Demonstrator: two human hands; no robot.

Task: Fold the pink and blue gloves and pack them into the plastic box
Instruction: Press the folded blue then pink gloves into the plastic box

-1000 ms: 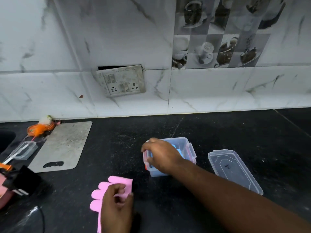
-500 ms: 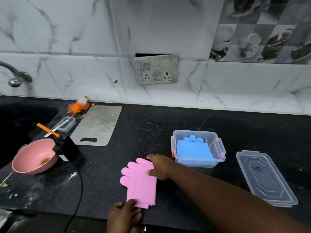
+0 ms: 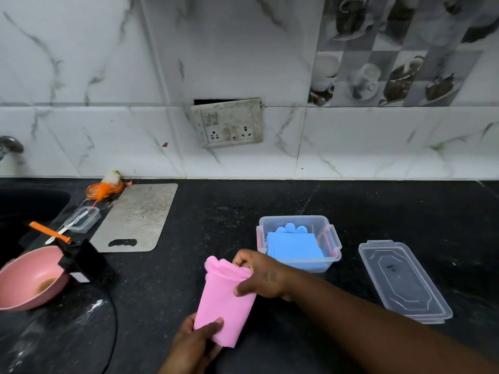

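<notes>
The pink glove (image 3: 224, 300) is lifted off the black counter, curved between both hands. My right hand (image 3: 260, 276) pinches its finger end at the top. My left hand (image 3: 195, 344) grips its cuff end at the bottom. The blue glove (image 3: 294, 245) lies folded inside the clear plastic box (image 3: 333, 238), just right of and behind my right hand. The box's clear lid (image 3: 402, 282) lies flat on the counter to the right of the box.
A pink bowl (image 3: 24, 282) with a black device (image 3: 81, 260) against it sits at the left by the sink (image 3: 27, 206). A steel chopping board (image 3: 135, 217), a small clear container (image 3: 81, 220) and an orange scrubber (image 3: 104, 188) lie at back left.
The pink glove lay flat on the counter; now both hands have lifted it, the right at the fingers and the left at the cuff, and it bends lengthwise.
</notes>
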